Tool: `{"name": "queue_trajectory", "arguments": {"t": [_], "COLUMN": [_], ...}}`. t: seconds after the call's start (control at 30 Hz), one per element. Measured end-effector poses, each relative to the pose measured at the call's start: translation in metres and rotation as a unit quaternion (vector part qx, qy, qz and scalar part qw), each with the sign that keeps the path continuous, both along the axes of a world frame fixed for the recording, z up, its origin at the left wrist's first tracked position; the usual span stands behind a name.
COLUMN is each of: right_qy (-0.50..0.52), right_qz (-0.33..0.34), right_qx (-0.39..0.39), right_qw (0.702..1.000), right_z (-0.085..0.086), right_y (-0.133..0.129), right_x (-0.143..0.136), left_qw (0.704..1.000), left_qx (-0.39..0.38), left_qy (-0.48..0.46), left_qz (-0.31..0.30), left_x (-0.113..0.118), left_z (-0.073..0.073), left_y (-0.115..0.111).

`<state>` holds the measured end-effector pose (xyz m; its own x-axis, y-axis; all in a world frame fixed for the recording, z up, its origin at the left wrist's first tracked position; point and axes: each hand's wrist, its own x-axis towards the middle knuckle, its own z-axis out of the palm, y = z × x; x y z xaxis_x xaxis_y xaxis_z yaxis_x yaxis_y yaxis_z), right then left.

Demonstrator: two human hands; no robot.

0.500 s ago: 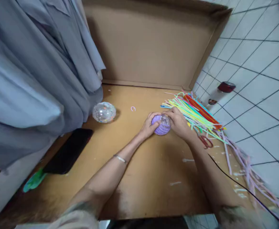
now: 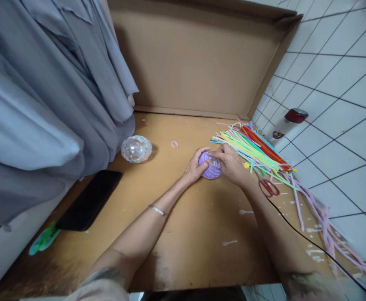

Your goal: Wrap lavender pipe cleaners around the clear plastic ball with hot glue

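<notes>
A clear ball partly wrapped in purple fuzzy pipe cleaner (image 2: 212,172) is held just above or on the table; which of the two I cannot tell. My left hand (image 2: 197,165) grips it from the left, thumb in front and fingers behind. From the right, my right hand (image 2: 231,163) presses its index finger onto the ball's top, its other fingers curled at the side. Part of the clear surface shows beneath the right fingers. Another clear ball with coloured specks (image 2: 136,149) rests on the table to the left.
Colourful pipe cleaners (image 2: 248,146) lie in a pile at right, beside red-handled scissors (image 2: 268,188). Pale purple strands (image 2: 327,225) and a black cable trail along the right edge. A black phone (image 2: 90,200) lies left. Cardboard (image 2: 195,58) stands behind; a red-capped jar (image 2: 291,121) is by the tiles.
My right hand has shifted slightly left over the ball, and its index finger now reaches across the top. My left hand keeps its grip.
</notes>
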<state>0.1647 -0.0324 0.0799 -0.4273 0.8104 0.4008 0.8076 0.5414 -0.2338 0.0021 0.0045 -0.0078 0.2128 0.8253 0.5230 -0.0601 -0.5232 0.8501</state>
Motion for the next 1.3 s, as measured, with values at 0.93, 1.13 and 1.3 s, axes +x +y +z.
{"name": "queue_trajectory", "arguments": {"t": [0.93,1.13,1.3], "right_qy": [0.052,0.044,0.057], "right_qz": [0.059,0.049,0.044], "right_qx": [-0.067,-0.055,-0.057], "right_qw": [0.995,0.996,0.996], "right_z": [0.015,0.013,0.012], "right_y": [-0.005,-0.004,-0.001], "right_x": [0.001,0.003,0.007], "left_qw": [0.997,0.999,0.999], "left_qx": [-0.041,-0.021,-0.001], "left_qy": [-0.065,-0.028,0.001], "left_qz": [0.032,0.038,0.033], "left_x": [-0.002,-0.004,-0.006], "left_z": [0.008,0.008,0.01], "left_y": [-0.002,-0.003,-0.008]}}
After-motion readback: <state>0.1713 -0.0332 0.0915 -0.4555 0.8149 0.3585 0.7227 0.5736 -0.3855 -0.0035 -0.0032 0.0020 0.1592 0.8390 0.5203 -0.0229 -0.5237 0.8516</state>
